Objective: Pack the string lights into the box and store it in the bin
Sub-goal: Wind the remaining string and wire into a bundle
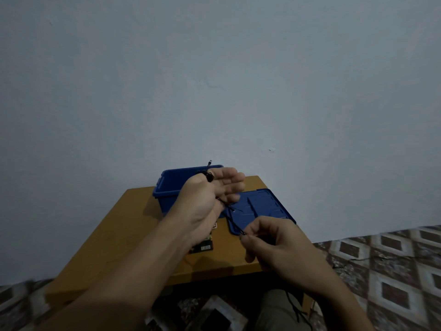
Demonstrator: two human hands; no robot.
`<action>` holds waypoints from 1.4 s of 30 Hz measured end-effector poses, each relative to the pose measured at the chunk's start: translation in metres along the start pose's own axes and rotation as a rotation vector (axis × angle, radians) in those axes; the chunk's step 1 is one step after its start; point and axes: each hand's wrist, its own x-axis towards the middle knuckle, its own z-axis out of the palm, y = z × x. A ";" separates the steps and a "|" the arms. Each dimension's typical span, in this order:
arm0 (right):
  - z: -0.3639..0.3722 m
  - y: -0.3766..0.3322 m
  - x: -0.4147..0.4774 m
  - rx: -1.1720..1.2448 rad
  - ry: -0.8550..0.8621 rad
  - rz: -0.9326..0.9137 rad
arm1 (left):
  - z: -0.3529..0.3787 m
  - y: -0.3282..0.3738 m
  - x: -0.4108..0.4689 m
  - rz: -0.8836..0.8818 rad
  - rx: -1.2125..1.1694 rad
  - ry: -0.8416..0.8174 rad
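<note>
**Operator:** State of the hands?

**Inspector:** Left hand [210, 199]: raised, fingers straight and spread, with the string lights [210, 177] wound round it. Right hand [274, 247]: pinching the same wire, nearer and to the right.

**Operator:** Surroundings?

**Inspector:** The blue bin [167, 187] stands open at the far left of the desk [133, 223]. Its lid [267, 206] lies flat at the right. The box [205, 246] is partly hidden under the left hand.

Head-worn view faces forward, downward (close) over table [133, 225], toward wall [214, 68].
</note>
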 end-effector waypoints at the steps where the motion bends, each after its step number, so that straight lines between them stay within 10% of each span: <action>1: 0.000 0.000 0.000 -0.004 0.006 0.005 | 0.000 -0.001 0.000 0.010 0.009 -0.010; 11: -0.006 0.001 -0.003 0.078 0.087 -0.048 | -0.009 -0.009 0.005 0.111 0.459 0.152; 19: -0.009 -0.001 -0.005 0.120 0.154 -0.193 | -0.015 -0.003 0.001 -0.255 0.769 -0.163; 42: 0.001 0.011 0.007 0.324 0.359 -0.223 | -0.012 0.004 -0.014 -0.543 0.339 -0.891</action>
